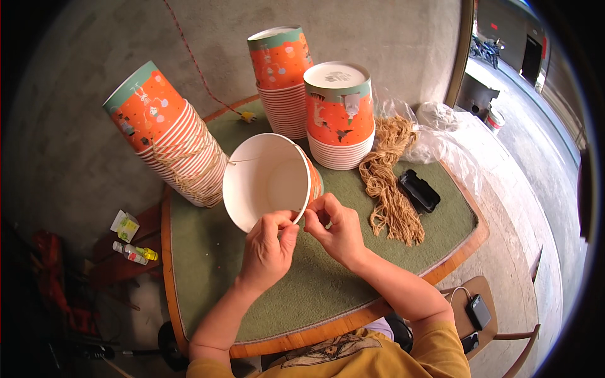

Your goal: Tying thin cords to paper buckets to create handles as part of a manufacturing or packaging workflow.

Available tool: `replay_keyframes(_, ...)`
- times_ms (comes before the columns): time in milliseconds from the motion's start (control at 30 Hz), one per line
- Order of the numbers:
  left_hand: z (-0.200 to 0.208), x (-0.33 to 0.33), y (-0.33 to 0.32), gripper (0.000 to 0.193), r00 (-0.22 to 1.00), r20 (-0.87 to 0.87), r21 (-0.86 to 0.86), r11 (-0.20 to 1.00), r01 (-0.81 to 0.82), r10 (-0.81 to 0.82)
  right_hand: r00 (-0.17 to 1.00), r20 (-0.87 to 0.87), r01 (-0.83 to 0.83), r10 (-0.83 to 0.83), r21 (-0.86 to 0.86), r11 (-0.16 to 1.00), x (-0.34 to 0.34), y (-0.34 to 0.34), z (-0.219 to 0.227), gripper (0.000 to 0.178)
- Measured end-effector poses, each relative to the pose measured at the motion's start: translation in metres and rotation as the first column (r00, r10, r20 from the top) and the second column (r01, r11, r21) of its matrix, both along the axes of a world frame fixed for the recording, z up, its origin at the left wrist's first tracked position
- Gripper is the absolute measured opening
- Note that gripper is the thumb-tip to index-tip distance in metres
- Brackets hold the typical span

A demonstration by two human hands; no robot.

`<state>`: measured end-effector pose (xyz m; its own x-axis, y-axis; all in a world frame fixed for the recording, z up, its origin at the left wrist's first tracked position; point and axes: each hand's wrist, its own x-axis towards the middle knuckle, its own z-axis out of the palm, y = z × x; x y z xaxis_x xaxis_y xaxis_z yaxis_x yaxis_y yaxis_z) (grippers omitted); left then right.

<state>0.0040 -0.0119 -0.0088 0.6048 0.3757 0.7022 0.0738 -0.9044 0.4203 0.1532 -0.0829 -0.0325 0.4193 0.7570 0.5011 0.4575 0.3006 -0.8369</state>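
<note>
Pinching the bucket rim (308, 186), left hand (266, 251) flanks closed right hand (339, 234), mat (309, 290) stretching to table edge (283, 344).

Over the green counter (211, 264), the left hand (268, 249) and right hand (338, 231) are close together at a tilted bucket (268, 179), near stacked buckets (340, 120) and tan cord (386, 179).

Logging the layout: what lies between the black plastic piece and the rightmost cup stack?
The head view shows a tan yarn bundle lying between them.
</note>
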Motion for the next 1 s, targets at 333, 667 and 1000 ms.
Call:
replay_keyframes(333, 0.021, -0.009, 0.007, 0.017, 0.989, -0.092, -0.315, 0.945, 0.085, -0.12, 0.995, 0.066, -0.075, 0.079, -0.064, 0.995, -0.001, -0.005, -0.002, 0.011)
replay_keyframes(667, 0.01, -0.004, 0.002, 0.006, 0.994, -0.096, -0.307, 0.952, 0.013, -0.044, 0.961, -0.053, -0.271, 0.27, -0.019, 0.962, -0.003, -0.005, -0.004, 0.016)
replay_keyframes(1000, -0.007, 0.003, -0.009, 0.024, 0.989, -0.151, -0.019, 1.0, -0.007, 0.004, 0.976, 0.085, -0.185, 0.201, -0.162, 0.969, -0.001, -0.009, -0.009, 0.026)
